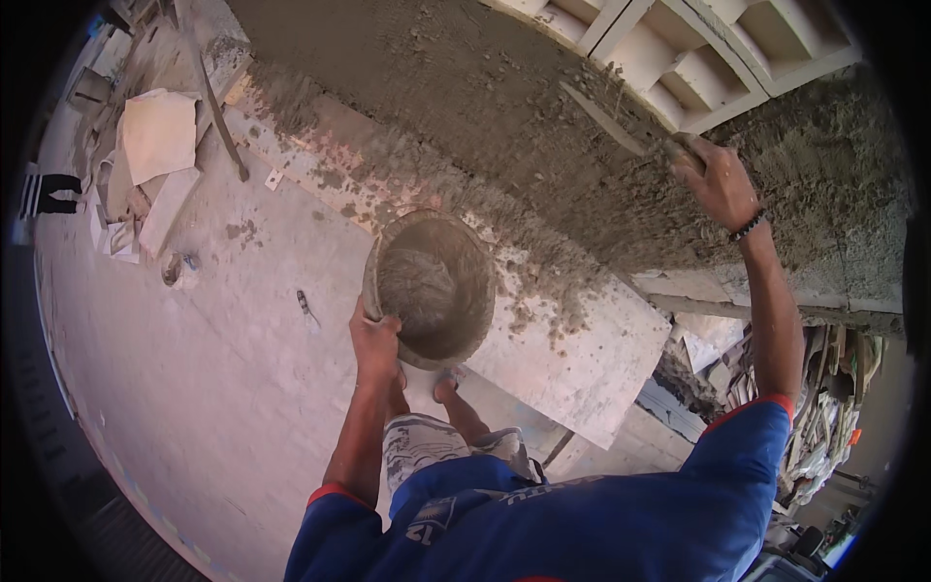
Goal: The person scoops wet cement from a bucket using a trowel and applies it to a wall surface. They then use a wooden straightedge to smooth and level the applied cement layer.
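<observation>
As I follow the head view from afar, a square cream sheet (160, 134) lies over pale debris (171, 209) at the far left, a long, thin brownish strip (215, 116) slanting just beside it. On the pale grey floor (223, 388) I make out a small, slender dark tool (306, 307), its kind unclear. Next, the left hand (376, 341) grasps the rim of a round, mortar-crusted grey bucket (471, 291), its mouth toward me, above the floor. Just beyond, a flat pale board (592, 378) spattered with mortar runs alongside a rough grey mortar-coated surface (417, 87). Farther right, the right hand (720, 184) is clenched around the handle of a narrow-looking, mortar-smeared trowel (603, 120); I cannot tell whether its blade touches the coating. White recessed blocks (713, 73) stand just beside it. A dark beaded bracelet (748, 227) circles the right wrist, and a jumbled stack of thin scraps (824, 407) fills the far right.
</observation>
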Demonstrator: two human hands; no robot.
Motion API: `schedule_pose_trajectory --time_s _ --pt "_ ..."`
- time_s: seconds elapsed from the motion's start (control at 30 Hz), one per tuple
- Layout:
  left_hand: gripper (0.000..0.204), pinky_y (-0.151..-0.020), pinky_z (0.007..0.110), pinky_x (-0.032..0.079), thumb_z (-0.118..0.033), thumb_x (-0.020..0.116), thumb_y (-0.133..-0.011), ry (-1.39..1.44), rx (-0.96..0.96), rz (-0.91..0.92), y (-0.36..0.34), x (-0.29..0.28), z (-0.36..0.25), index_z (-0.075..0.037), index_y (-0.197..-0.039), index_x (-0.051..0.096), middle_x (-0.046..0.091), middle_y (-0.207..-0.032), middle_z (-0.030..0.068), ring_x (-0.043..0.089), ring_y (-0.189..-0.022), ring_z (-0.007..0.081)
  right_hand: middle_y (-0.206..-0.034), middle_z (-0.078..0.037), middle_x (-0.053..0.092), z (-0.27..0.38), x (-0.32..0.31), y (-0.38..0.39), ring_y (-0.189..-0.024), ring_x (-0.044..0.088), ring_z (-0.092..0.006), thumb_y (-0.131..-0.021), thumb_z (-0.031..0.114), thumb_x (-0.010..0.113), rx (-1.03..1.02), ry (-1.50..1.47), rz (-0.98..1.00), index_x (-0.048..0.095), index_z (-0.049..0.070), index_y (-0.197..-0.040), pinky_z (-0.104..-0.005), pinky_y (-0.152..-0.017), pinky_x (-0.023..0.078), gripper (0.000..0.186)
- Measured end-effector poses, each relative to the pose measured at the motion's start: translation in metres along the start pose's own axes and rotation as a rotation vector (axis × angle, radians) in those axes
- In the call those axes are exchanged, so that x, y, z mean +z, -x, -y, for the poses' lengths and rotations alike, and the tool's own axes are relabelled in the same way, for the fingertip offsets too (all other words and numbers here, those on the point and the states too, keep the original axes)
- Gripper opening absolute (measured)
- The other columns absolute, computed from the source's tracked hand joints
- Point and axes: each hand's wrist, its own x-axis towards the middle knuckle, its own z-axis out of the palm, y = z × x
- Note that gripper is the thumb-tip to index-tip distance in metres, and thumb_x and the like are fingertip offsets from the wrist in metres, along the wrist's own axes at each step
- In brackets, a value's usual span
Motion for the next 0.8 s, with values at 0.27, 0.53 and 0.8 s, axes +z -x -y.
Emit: schedule_pose_trajectory --time_s 0.27,0.53,0.8 --pt "0.054 -0.086 0.027 0.045 0.012 0.048 -0.071 0.168 0.025 0.132 0.005 0.014 -0.027 0.005 -0.124 0.054 0.063 -0.106 0.0098 0.059 -0.094 0.0178 -0.101 -0.021 0.061 0.091 0.085 0.07 -0.084 0.065 -0.0377 -0.078 0.015 0.068 -0.399 -0.083 0.299 0.063 0.005 -0.112 -0.0433 -0.073 0.054 0.036" --pt "0.056 -0.089 0.033 0.048 0.005 0.057 -0.075 -0.034 0.237 0.111 -0.032 -0.028 -0.046 0.002 -0.13 0.052 0.067 -0.109 0.0204 0.065 -0.101 0.0268 -0.09 -0.02 0.06 0.237 0.095 0.006 -0.075 0.063 -0.0328 -0.08 0.011 0.058 -0.446 0.402 0.126 0.068 0.004 -0.092 -0.0444 -0.065 0.052 0.017" --pt "0.065 -0.089 0.042 0.048 -0.004 0.066 -0.074 -0.375 0.245 0.128 -0.104 -0.115 -0.116 -0.01 -0.137 0.051 0.06 -0.114 0.0291 0.06 -0.106 0.0422 -0.081 -0.022 0.066 0.314 0.159 -0.075 -0.082 0.066 -0.0385 -0.08 0.013 0.06 -0.39 0.2 0.416 0.068 0.001 -0.083 -0.0484 -0.071 0.053 0.015"
